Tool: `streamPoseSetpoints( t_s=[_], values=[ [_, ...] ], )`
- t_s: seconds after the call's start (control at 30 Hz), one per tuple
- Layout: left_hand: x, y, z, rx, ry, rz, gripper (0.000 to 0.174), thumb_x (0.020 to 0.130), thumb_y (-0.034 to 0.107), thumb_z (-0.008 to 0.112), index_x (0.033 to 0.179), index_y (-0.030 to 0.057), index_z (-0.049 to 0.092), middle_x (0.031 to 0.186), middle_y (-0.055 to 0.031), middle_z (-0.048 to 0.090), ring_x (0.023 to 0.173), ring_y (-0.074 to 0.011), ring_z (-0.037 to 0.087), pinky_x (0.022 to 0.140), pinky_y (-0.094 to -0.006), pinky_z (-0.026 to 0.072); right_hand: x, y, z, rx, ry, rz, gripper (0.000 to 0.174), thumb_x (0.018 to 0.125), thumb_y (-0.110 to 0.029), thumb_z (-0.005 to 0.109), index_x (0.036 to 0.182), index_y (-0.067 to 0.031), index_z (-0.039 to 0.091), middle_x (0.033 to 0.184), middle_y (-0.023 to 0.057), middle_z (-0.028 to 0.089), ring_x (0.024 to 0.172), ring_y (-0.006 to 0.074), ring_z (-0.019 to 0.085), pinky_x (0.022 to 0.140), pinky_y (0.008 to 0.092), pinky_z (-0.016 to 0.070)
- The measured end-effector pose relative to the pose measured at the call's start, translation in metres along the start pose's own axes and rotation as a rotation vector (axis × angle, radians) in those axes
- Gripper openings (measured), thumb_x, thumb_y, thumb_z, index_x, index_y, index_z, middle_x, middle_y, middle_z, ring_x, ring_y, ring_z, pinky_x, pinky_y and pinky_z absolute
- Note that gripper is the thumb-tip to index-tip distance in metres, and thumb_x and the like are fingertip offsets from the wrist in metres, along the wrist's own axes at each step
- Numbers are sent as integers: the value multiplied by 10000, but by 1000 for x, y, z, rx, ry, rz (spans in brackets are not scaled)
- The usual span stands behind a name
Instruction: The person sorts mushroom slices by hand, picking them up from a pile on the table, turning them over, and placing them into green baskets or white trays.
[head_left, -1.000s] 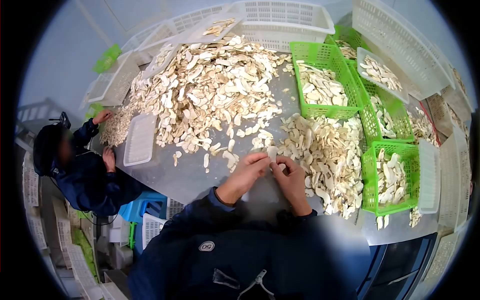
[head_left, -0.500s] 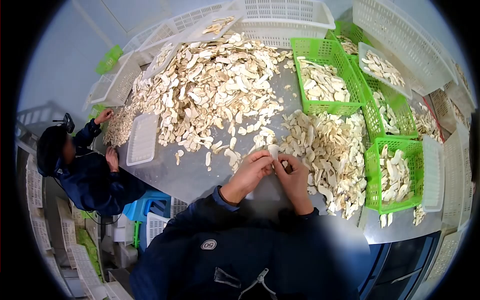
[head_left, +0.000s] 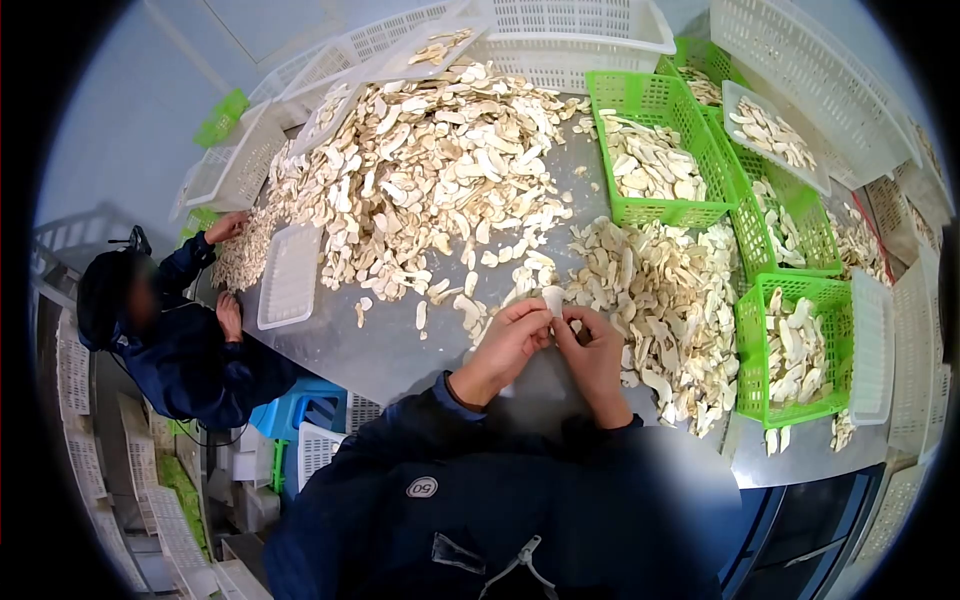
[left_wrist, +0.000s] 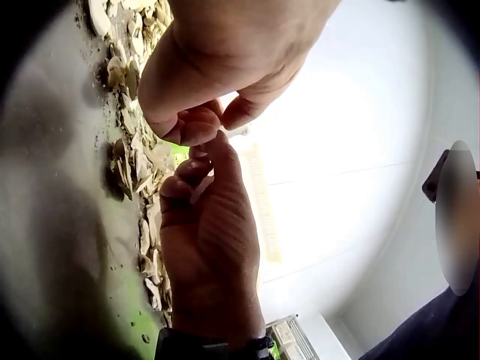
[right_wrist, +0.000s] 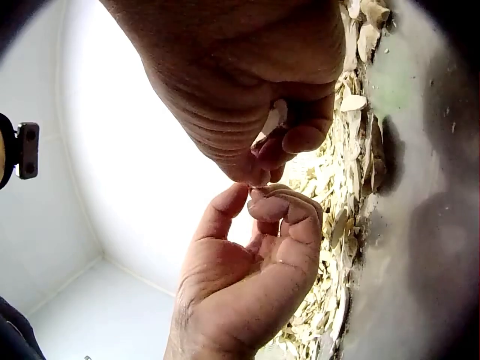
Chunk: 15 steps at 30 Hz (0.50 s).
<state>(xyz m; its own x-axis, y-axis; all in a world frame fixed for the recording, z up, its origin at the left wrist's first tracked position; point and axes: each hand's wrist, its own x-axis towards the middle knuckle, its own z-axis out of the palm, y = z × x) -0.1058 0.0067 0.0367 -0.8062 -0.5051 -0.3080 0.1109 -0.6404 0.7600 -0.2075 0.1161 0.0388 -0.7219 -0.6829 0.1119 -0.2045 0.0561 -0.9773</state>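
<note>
Grey table (head_left: 345, 350) bears heaps of pale slices (head_left: 440, 180); green baskets (head_left: 660, 213); a white tray (head_left: 290, 275).

The bench (head_left: 400, 350) is grey metal, smooth, with a dull sheen. The slice (head_left: 552, 300) held over it looks dry, pale and matt, like the heaps (head_left: 430, 170) on the bench. The baskets (head_left: 655, 212) are green plastic lattice, slightly glossy. The crates (head_left: 560, 62) and the tray (head_left: 290, 277) are white plastic, matt. The jacket (head_left: 500, 500) is dark blue cloth, matt.
</note>
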Motion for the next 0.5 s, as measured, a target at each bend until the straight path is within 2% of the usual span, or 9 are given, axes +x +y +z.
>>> streamPoseSetpoints(
  t_s=[0.5],
  values=[
    [1, -3, -1, -26, 8, -1, 67, 935, 47, 551, 923, 53, 617, 752, 16, 559, 698, -71, 526, 672, -235, 432, 0, 0, 1, 29, -4, 13, 135, 841, -122, 719, 924, -22, 684, 731, 1, 638, 553, 36, 493, 503, 219, 395]
  ],
)
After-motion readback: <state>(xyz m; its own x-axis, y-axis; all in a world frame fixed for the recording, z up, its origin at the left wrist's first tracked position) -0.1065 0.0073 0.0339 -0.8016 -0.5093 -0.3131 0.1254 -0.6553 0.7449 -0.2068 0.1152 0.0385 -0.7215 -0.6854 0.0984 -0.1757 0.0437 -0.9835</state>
